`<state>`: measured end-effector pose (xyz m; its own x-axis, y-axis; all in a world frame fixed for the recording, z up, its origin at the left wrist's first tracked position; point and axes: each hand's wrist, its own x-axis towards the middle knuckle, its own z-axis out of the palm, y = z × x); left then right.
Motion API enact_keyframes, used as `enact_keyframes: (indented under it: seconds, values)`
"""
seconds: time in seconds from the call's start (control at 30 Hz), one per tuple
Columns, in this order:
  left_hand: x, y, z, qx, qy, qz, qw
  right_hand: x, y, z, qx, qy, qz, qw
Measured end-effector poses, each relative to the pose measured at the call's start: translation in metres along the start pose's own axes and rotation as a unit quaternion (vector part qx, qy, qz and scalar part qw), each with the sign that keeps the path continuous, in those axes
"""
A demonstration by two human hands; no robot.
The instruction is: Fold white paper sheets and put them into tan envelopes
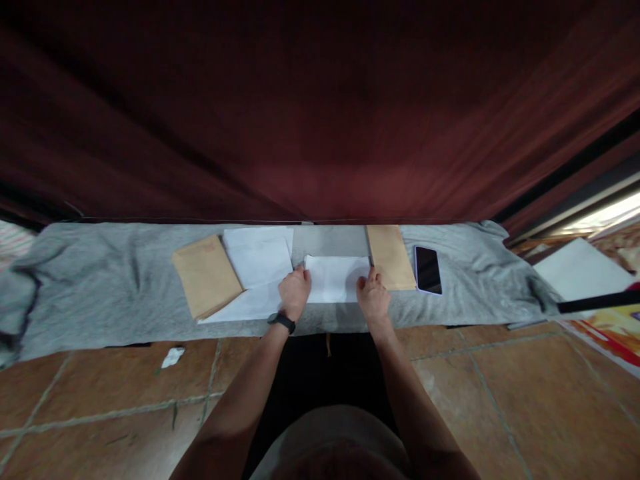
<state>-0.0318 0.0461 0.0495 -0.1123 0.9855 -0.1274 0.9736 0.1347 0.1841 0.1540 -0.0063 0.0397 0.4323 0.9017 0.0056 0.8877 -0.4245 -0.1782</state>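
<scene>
A white sheet of paper (337, 280), seemingly folded to a short strip, lies flat on the grey cloth in front of me. My left hand (295, 291) is closed at its left edge, with a dark watch on the wrist. At the opposite edge, my right hand (373, 295) is closed with thumb and fingers on the paper. Brown envelopes (393, 259) lie just right of the sheet, partly beside my right fingers. Left of my left hand, white sheets (257, 260) overlap one another, and a stack of brown envelopes (207, 277) rests partly over them.
A phone (429, 270) lies to the right of the envelopes. The grey cloth (115, 287) covers a long narrow surface against a dark red curtain (320, 120). A crumpled white scrap (173, 357) is on the tiled floor. A white board (583, 270) stands at far right.
</scene>
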Motion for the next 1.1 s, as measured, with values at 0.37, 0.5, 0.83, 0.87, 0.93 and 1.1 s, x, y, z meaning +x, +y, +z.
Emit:
enact_keyframes:
  seconds: [0.37,0.5,0.83,0.87,0.93,1.1]
  values:
    - [0.001,0.001,0.009,0.034,0.022,0.007,0.999,-0.021,0.009,0.010,0.015,0.068,-0.067,0.995]
    - [0.001,0.000,0.011,0.042,0.027,0.025,0.998,-0.029,0.011,0.017,0.023,0.100,-0.105,0.989]
    - [0.004,-0.004,0.015,0.048,0.028,0.052,0.997,-0.017,-0.009,0.034,0.108,0.090,-0.256,0.956]
    - [0.004,-0.004,0.015,0.049,0.029,0.053,0.997,-0.016,-0.011,0.037,0.107,0.083,-0.260,0.956]
    - [0.004,-0.004,0.015,0.051,0.026,0.053,0.997,-0.016,-0.012,0.044,0.100,0.074,-0.258,0.958]
    - [0.002,-0.004,0.016,0.047,0.030,0.051,0.997,-0.018,-0.007,0.056,0.084,0.073,-0.261,0.959]
